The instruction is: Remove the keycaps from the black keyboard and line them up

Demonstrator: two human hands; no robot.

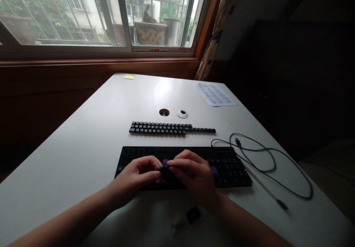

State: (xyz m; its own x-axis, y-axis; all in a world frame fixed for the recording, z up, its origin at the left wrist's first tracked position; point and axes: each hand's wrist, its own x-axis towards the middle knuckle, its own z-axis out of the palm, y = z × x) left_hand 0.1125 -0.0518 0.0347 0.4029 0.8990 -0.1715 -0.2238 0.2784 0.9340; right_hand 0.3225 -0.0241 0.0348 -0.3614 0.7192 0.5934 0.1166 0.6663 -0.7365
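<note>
Over the black keyboard, my left hand pinches a small dark piece that looks like a keycap. My right hand meets it from the other side, its fingers closed on a soft purple cloth pressed against the keycap. More purple shows past the right hand's far edge. The two hands' fingertips nearly touch. Much of the keyboard's middle is hidden beneath them, and its upper left part looks bare of caps. Behind the keyboard, black keycaps stand in neat rows on the white table.
A black cable lies looped at the right, beside a thin stick-like brush. In front of me lies a blurred tool with a black end. Farther back are a table hole, a white ring, printed paper and a yellow note.
</note>
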